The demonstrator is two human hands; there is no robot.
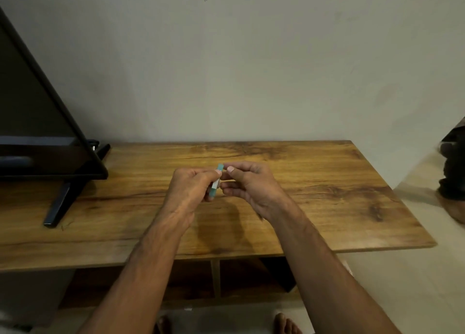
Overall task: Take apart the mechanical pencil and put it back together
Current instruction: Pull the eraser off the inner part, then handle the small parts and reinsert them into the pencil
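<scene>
A teal mechanical pencil (218, 179) with a pale middle band is held nearly upright above the wooden table (327, 195). My left hand (191, 187) is closed around its lower part. My right hand (249, 185) pinches with thumb and forefinger right beside the pencil's top end; what sits between those fingertips is too small to make out. A thin dark tip shows below my right wrist. Both hands hover over the middle of the table.
A black monitor (37, 122) on a dark stand (63, 200) occupies the table's left end. A dark object (453, 167) stands off the table at the right edge. The wall runs behind the table. Bare feet show below the front edge.
</scene>
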